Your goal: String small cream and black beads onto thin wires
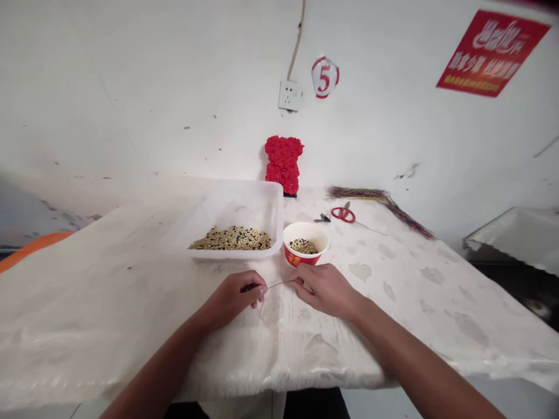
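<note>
A thin dark wire [280, 284] stretches between my two hands above the table. My left hand [239, 295] pinches its left end, fingers closed. The fingertips of my right hand [323, 286] close on the other end, just in front of a red and white paper bowl [301, 259]. Small beige and black beads [304, 247] lie in the bowl. Left of it, a translucent white tray [236, 254] holds a heap of similar beads [236, 237], piled toward its near side.
A red flower-textured figure [283, 163] stands behind the tray by the wall. Red-handled scissors [343, 214], a small dark object [324, 218] and a bundle of coloured wires [384, 201] lie at the back right. The table [131, 314] has a pale patterned cover.
</note>
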### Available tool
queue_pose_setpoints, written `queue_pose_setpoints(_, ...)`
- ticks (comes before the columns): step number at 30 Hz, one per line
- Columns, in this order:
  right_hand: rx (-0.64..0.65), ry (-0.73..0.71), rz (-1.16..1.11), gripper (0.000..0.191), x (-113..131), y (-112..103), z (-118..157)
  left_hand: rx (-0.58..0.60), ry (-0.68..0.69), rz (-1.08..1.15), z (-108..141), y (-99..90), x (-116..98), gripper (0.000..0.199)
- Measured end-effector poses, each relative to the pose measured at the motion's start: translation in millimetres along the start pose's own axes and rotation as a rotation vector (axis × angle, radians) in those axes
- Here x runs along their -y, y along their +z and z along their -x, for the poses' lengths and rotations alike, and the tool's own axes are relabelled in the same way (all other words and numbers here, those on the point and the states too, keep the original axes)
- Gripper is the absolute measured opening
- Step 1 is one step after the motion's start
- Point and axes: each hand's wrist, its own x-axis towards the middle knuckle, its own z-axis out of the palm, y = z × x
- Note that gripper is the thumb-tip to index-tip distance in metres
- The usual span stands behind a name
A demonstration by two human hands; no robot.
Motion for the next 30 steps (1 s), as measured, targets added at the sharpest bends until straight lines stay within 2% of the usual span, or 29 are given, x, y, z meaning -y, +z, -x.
queue_pose_setpoints(6, -0.045, -0.006, 0.234, 0.014, -19, -62, 13, -0.019, 0.017, 0.026, -2, 1.0, 12, 0.018)
queue_pose_setpoints(9, -0.126, -0.073, 0.333, 0.011, -15, -104, 13, -0.017, 0.028, 0.035, -3, 1.9, 16, 0.02)
queue_pose_setpoints(11, -0.387, -0.172, 0.447, 0.005, -2, -133, 9, -0.017, 0.034, 0.038, -4, 2.0, 16, 0.02)
queue_pose_setpoints(13, -0.624, -0.193, 0.497, 0.009, 12, -155, 1, -0.021, 0.036, 0.041, -4, 1.8, 17, 0.019)
queue_pose_setpoints(15, -0.908, -0.166, 0.49, 0.016, 22, -166, -8, -0.028, 0.033, 0.042, -4, 1.9, 17, 0.018)
queue_pose_setpoints(16, -1.005, -0.159, 0.453, 0.016, 24, -165, -13, -0.032, 0.031, 0.042, -4, 2.0, 18, 0.017)
queue_pose_setpoints(17, -1.038, -0.128, 0.394, 0.014, 23, -162, -17, -0.037, 0.028, 0.041, -5, 2.1, 18, 0.017)
queue_pose_setpoints(18, -1.01, -0.079, 0.316, 0.01, 20, -155, -21, -0.042, 0.025, 0.039, -5, 2.3, 19, 0.017)
queue_pose_setpoints(19, -0.886, -0.006, 0.235, 0.008, 15, -146, -23, -0.048, 0.023, 0.037, -5, 2.5, 19, 0.017)
queue_pose_setpoints(22, -0.302, 0.283, 0.059, 0.026, -3, -116, -24, -0.062, 0.016, 0.03, -5, 2.9, 20, 0.017)
queue_pose_setpoints(23, -0.217, 0.299, 0.03, 0.027, -7, -106, -22, -0.064, 0.014, 0.028, -6, 3.1, 20, 0.016)
queue_pose_setpoints(26, -0.086, 0.279, -0.044, 0.026, -10, -81, -11, -0.062, 0.013, 0.021, -5, 3.9, 20, 0.015)
queue_pose_setpoints(30, 0.032, 0.177, -0.132, 0.022, 5, -50, 0, -0.032, 0.012, -0.011, -3, 6.7, 16, 0.015)
